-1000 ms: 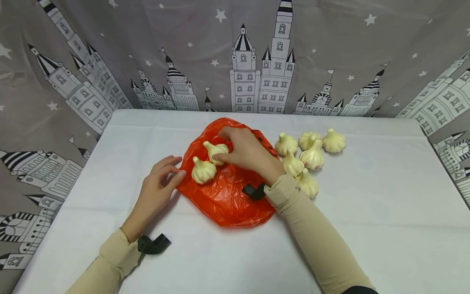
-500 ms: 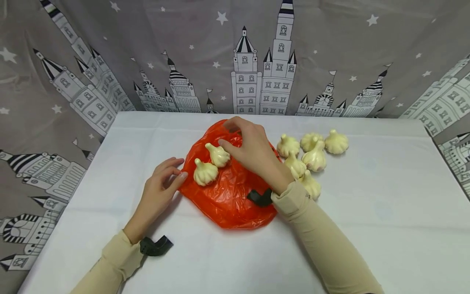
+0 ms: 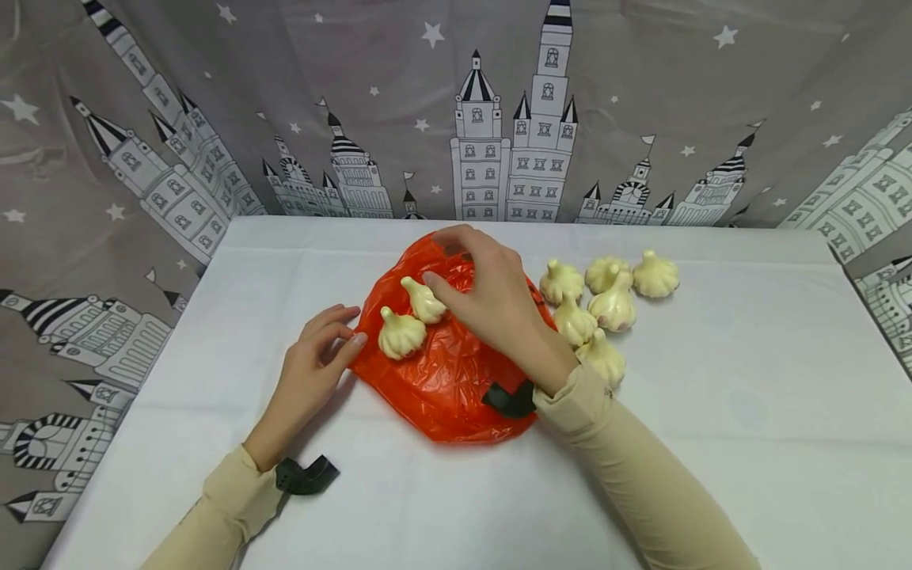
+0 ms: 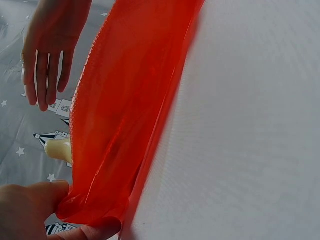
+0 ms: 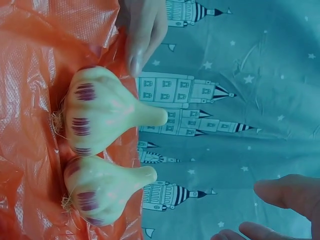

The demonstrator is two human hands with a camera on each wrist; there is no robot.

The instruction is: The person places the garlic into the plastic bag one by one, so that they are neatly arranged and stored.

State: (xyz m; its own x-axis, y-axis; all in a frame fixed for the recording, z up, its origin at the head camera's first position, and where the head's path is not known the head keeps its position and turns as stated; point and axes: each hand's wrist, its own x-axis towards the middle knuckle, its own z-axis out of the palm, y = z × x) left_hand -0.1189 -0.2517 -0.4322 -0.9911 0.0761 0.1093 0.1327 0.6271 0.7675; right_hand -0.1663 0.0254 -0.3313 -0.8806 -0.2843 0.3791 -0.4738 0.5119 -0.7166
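Observation:
An orange-red plastic bag (image 3: 456, 388) lies spread on the white table. Two pale garlic bulbs (image 3: 401, 334) rest side by side on its left part, stems pointing away; purple streaks mark the nearer sides of both bulbs (image 5: 102, 112) in the right wrist view. At the bag's left edge, my left hand (image 3: 309, 364) pinches the plastic between thumb and fingers, plain in the left wrist view around the bag's edge (image 4: 92, 202). My right hand (image 3: 495, 297) hovers over the bag just right of the farther bulb, thumb and fingers spread with nothing between them.
Several more garlic bulbs (image 3: 613, 305) cluster on the table right of the bag, beside my right wrist and forearm. A grey curtain (image 3: 420, 95) printed with castles and stars hangs behind the table's far edge. Black straps (image 3: 509, 400) sit at both wrists.
My right hand has let go of the farther garlic bulb and drawn back a little to the right, fingers spreading. My left hand still holds the bag's edge.

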